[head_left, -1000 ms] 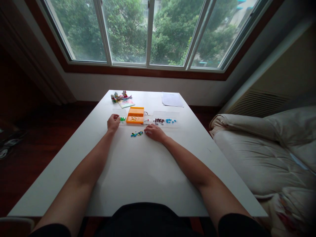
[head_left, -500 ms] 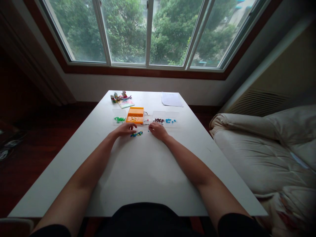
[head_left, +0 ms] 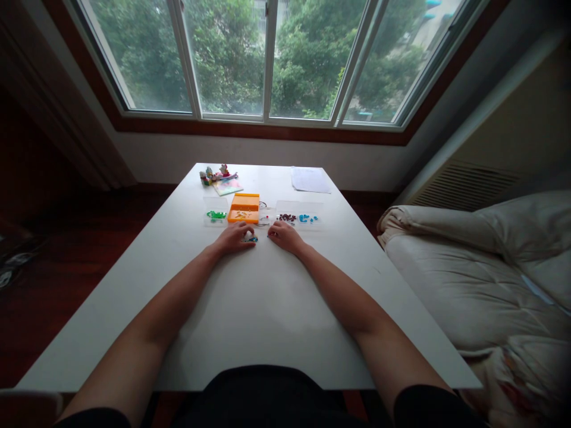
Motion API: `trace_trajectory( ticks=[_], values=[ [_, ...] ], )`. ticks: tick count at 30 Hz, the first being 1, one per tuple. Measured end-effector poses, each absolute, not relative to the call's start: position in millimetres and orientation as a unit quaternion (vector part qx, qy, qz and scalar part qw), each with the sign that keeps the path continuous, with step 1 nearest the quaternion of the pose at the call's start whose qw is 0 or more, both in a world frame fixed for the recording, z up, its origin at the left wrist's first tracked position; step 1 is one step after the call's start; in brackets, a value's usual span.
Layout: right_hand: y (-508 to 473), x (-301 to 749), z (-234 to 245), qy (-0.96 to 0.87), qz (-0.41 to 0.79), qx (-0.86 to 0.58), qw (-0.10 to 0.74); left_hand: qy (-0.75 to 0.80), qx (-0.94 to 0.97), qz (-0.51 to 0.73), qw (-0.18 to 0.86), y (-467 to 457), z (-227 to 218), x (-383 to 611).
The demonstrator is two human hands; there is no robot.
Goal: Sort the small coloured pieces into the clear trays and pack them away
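My left hand (head_left: pixel 236 238) is curved over a small pile of blue, green and yellow pieces (head_left: pixel 253 239), its thumb and index finger apart on either side. Part of the pile is hidden beneath this hand. To the right, my right hand (head_left: pixel 284 235) rests on the table with its fingers drawn together, a dark speck at their tips too small to name. Just beyond the hands, an orange case (head_left: pixel 244 198) lies open with small yellowish pieces in it. Green pieces (head_left: pixel 216 215) lie in a clear box on its left; brown pieces (head_left: pixel 286 218) and blue pieces (head_left: pixel 308 219) fill clear compartments on the right.
The white table (head_left: pixel 267 309) runs toward a window. Small figurines (head_left: pixel 218 174) and a pastel-coloured card (head_left: pixel 228 187) stand at the far left, white papers (head_left: pixel 311 179) at the far right. A padded beige sofa (head_left: pixel 468 279) borders the right side.
My left hand has shifted right and now covers much of the small coloured pile. My right hand stays nearly in place, its fingertips now over the spot where a small blue piece showed.
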State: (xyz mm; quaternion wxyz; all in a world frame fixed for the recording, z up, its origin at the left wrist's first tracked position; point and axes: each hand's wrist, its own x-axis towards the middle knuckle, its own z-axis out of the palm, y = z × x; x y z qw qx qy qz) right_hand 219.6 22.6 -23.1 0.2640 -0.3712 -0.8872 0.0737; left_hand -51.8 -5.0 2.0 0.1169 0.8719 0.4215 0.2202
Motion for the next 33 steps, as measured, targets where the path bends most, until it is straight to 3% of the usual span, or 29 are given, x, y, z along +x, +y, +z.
trace_trajectory(
  ticks=[6,15,23,28,33],
  values=[
    [22,221,-20,-0.867,0.073,-0.396,0.295,0.441,0.865,0.224,0.084,-3,-4,-46],
    [44,278,-11,-0.648,-0.029,-0.605,0.462,0.428,0.873,0.225,0.067,4,-7,-51],
    [52,291,-19,-0.628,-0.006,-0.630,0.456,0.453,0.821,0.308,0.163,25,-16,-60],
    [34,246,-17,-0.751,0.033,-0.512,0.417,0.427,0.827,0.290,0.222,31,-15,-76],
    [15,205,-20,-0.864,0.066,-0.387,0.314,0.395,0.832,0.277,0.274,30,-12,-92]
  ],
)
